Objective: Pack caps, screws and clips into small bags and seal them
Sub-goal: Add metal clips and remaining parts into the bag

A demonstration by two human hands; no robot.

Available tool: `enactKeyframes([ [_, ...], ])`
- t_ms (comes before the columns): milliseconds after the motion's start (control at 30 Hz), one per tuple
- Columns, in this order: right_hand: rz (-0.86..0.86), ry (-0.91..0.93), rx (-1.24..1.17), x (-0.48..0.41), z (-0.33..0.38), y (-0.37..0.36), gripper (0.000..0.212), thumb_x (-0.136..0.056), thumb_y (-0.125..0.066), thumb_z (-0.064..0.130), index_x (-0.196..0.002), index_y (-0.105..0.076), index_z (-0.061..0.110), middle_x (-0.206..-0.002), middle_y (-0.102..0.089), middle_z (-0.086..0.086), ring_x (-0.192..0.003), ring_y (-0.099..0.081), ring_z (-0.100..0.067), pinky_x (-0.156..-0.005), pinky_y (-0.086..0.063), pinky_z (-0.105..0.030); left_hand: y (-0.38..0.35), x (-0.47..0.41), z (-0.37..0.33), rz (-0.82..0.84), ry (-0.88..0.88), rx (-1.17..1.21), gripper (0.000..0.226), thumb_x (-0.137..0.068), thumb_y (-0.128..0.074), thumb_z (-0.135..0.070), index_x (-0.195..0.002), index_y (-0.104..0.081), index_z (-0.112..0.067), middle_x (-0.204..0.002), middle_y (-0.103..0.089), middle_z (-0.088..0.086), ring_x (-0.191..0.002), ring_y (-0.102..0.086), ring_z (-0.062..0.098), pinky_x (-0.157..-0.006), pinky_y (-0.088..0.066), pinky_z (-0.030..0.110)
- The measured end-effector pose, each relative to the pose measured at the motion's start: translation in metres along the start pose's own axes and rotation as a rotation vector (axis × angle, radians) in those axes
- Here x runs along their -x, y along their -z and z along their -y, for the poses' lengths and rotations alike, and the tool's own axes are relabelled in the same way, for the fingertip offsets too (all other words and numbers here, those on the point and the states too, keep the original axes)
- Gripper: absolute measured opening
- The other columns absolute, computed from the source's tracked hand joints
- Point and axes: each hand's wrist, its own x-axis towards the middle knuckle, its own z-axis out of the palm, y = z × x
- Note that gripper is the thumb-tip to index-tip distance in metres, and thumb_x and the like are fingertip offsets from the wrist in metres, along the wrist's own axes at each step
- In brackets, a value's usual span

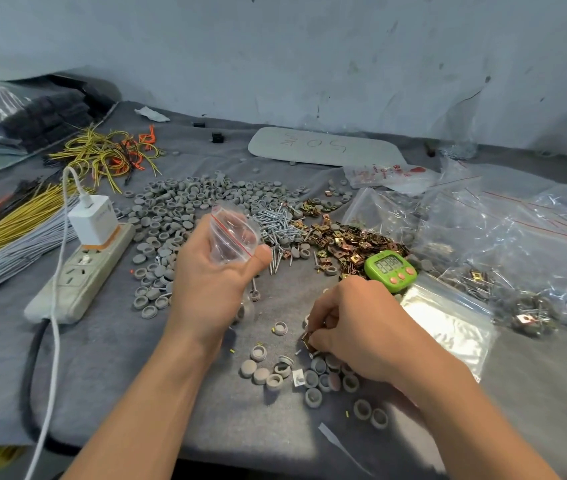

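My left hand point(214, 282) holds a small clear bag point(231, 237) with a red zip strip, lifted above the grey cloth. My right hand point(354, 327) is low on the cloth, its fingers curled round a few brass clips and screws point(308, 341). A small group of grey caps point(313, 375) lies just under and left of that hand. Behind the hands lie the big heap of grey caps point(178, 209), the pile of silver screws point(276, 225) and the pile of brass clips point(354, 240).
A green timer point(390, 268) stands by the clips. Filled and empty clear bags point(503, 244) cover the right side. A power strip point(81, 275) with a white charger and cable lies left, beside bundles of yellow, grey and orange wires point(15, 220).
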Motion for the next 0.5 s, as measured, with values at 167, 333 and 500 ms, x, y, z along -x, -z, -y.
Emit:
enactKeyframes([
  [167,0.045,0.002,0.004,-0.0003,-0.0012,0.0007,0.007,-0.078,-0.079,0.026,-0.082,-0.077,0.031,-0.065,-0.065,0.016,-0.064,-0.061,-0.001,-0.056,-0.046,-0.020,-0.0011,0.0030,-0.0035,0.032,0.012,-0.013,0.033,-0.080,-0.083,-0.005,-0.102,-0.066,-0.023,-0.086,-0.071,-0.018,-0.084,-0.067,-0.004,-0.076,-0.051,0.011],
  [333,-0.041,-0.016,-0.058,-0.0013,-0.0022,-0.0008,0.014,-0.083,-0.077,0.021,-0.081,-0.077,0.035,-0.071,-0.069,0.016,-0.066,-0.064,-0.001,-0.056,-0.047,-0.014,-0.0018,0.0038,-0.0057,0.032,0.018,-0.013,0.034,-0.081,-0.082,-0.002,-0.105,-0.066,-0.019,-0.085,-0.072,-0.018,-0.083,-0.067,-0.005,-0.075,-0.051,0.010],
  [500,-0.167,-0.090,-0.576,-0.0014,-0.0051,0.0014,0.015,-0.087,-0.080,0.017,-0.078,-0.081,0.029,-0.067,-0.074,0.012,-0.058,-0.065,0.000,-0.053,-0.045,-0.012,-0.0030,0.0061,-0.0053,0.086,0.037,-0.051,0.035,-0.080,-0.083,0.000,-0.105,-0.066,-0.018,-0.088,-0.073,-0.014,-0.082,-0.069,-0.003,-0.073,-0.052,0.011],
])
